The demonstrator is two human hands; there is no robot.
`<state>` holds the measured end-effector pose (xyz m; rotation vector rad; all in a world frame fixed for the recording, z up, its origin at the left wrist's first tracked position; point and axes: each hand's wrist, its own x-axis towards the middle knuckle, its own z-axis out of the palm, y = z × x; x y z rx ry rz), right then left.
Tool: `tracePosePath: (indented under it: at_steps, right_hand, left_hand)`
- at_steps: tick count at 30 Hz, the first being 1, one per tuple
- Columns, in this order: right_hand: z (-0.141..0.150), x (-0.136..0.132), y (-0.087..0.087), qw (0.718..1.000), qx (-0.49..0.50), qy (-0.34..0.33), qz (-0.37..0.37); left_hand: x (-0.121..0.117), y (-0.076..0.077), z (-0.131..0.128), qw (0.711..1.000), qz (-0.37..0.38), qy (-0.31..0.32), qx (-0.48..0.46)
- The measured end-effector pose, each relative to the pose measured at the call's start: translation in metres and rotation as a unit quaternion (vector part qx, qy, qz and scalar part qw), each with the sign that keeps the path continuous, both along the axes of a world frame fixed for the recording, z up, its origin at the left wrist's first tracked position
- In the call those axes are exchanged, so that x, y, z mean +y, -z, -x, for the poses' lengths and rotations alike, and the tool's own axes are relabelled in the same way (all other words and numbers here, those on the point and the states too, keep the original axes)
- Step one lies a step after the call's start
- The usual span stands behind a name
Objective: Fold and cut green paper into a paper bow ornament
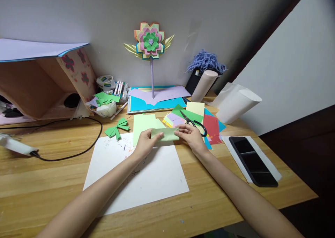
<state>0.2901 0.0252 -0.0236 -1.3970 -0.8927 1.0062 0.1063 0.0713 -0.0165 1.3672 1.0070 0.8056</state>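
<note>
A strip of folded light green paper (167, 134) is held level between both hands, above the far edge of a marked white sheet (146, 175). My left hand (147, 143) pinches its left end, thumb on top. At the right end, my right hand (192, 137) grips it between thumb and fingers. Behind the strip lie more light green sheets (143, 121). Black-handled scissors (192, 122) rest on coloured paper just beyond my right hand. A green paper bow shape (117, 128) lies to the left of the sheets.
A layered paper flower (151, 41) stands on its stem at the back. On the left are a cardboard box (81, 70), a glue gun (15, 145) with its black cord, and markers (119, 88). A phone (252, 161) and paper rolls (238, 105) lie to the right.
</note>
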Motion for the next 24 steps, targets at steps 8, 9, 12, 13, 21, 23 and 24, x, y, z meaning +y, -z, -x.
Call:
tracePosePath:
  at_steps: [8,9,12,13,21,23,24]
  right_hand:
    - [0.0045,-0.0029,-0.0045,0.999,0.037,-0.015,0.019]
    - [0.0050,-0.0031,-0.0051,0.999,0.030,-0.012,0.020]
    - [0.0058,-0.0035,-0.0072,1.000,0.004,-0.003,0.020]
    - [0.0059,-0.0036,-0.0079,1.000,0.001,0.000,0.022]
    - [0.0060,-0.0039,-0.0086,0.999,0.013,0.014,0.032]
    - [0.0056,-0.0035,-0.0076,0.999,0.015,0.016,0.030]
    - [0.0053,-0.0033,-0.0071,0.999,0.016,0.016,0.029]
  left_hand:
    - [-0.0006,0.0023,0.0002,1.000,-0.005,-0.015,0.004]
    - [-0.0006,0.0027,0.0001,1.000,-0.008,-0.014,0.004]
    - [-0.0005,0.0033,0.0000,1.000,-0.008,-0.017,0.006]
    - [-0.0005,0.0033,0.0000,1.000,-0.005,-0.019,0.006]
    - [-0.0013,0.0012,0.0002,0.999,0.012,-0.031,0.003]
    - [-0.0014,0.0007,0.0000,0.999,0.017,-0.032,-0.003]
    - [-0.0014,0.0005,0.0000,0.999,0.019,-0.032,-0.005]
